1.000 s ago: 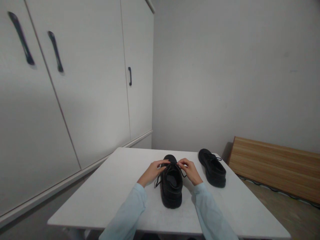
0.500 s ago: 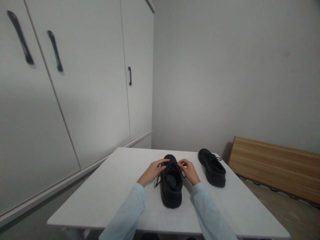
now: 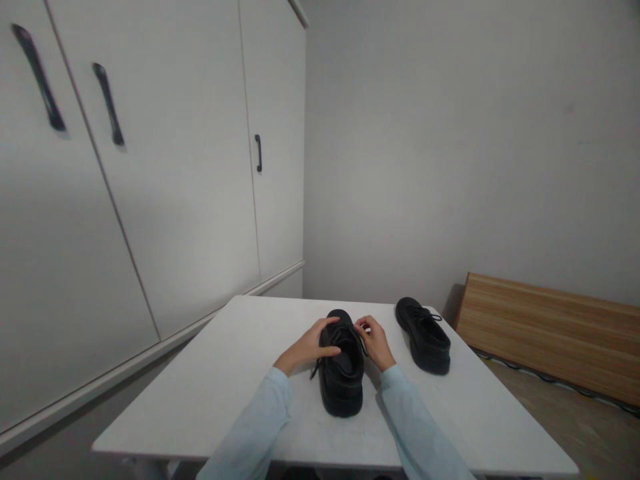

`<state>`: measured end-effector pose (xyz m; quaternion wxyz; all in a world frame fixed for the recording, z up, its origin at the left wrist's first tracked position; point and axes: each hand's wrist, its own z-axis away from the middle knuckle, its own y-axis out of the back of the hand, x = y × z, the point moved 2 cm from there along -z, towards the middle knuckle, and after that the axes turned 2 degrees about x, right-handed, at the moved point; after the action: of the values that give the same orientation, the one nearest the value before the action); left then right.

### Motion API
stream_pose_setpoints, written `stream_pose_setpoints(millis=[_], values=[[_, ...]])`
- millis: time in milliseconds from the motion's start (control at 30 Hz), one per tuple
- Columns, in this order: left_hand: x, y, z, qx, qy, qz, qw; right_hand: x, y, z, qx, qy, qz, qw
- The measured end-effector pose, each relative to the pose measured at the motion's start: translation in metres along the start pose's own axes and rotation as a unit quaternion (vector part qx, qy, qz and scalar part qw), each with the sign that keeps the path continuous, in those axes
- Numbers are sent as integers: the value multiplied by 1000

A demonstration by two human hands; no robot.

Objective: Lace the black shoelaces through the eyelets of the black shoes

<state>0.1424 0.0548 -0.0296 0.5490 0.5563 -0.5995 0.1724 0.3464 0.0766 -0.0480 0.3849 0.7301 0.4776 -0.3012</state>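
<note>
A black lace-up shoe (image 3: pixel 342 393) stands on the white table, its toe pointing away from me and its heel towards me. My left hand (image 3: pixel 310 347) lies against the shoe's left side, thumb and fingers spread apart, the thumb reaching over the opening. On the other side, my right hand (image 3: pixel 373 340) pinches a black shoelace (image 3: pixel 361 343) near the top eyelets. Another lace end hangs down at the left of the shoe, below my left hand. The matching black shoe (image 3: pixel 429 343) sits apart to the right, its laces tied in a bow.
The white table (image 3: pixel 200 400) extends around both shoes. Behind it on the left rise white cupboards (image 3: pixel 190 167) with dark handles. A wood-grain panel (image 3: pixel 545 333) leans by the grey wall at the right, with a cable along its foot.
My left thumb has moved down and away from its fingers, over the shoe's opening, so that hand is more spread. My right hand stays at the lace with little movement.
</note>
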Motion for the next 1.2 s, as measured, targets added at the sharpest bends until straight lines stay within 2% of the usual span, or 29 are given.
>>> stream_pose_setpoints(millis=[367, 667, 1033, 1200], values=[[-1, 0, -1, -1, -3, -6, 1000, -12, 0, 3, -17, -5, -17, 1000], [0, 0, 0, 4, -4, -3, 1000, 2, 5, -3, -38, -19, -17, 999], [-2, -1, -1, 1, -9, -10, 1000, -7, 7, -1, -12, -21, -19, 1000], [-3, 0, -2, 5, 2, -13, 1000, -13, 6, 0, -21, -5, -47, 999]])
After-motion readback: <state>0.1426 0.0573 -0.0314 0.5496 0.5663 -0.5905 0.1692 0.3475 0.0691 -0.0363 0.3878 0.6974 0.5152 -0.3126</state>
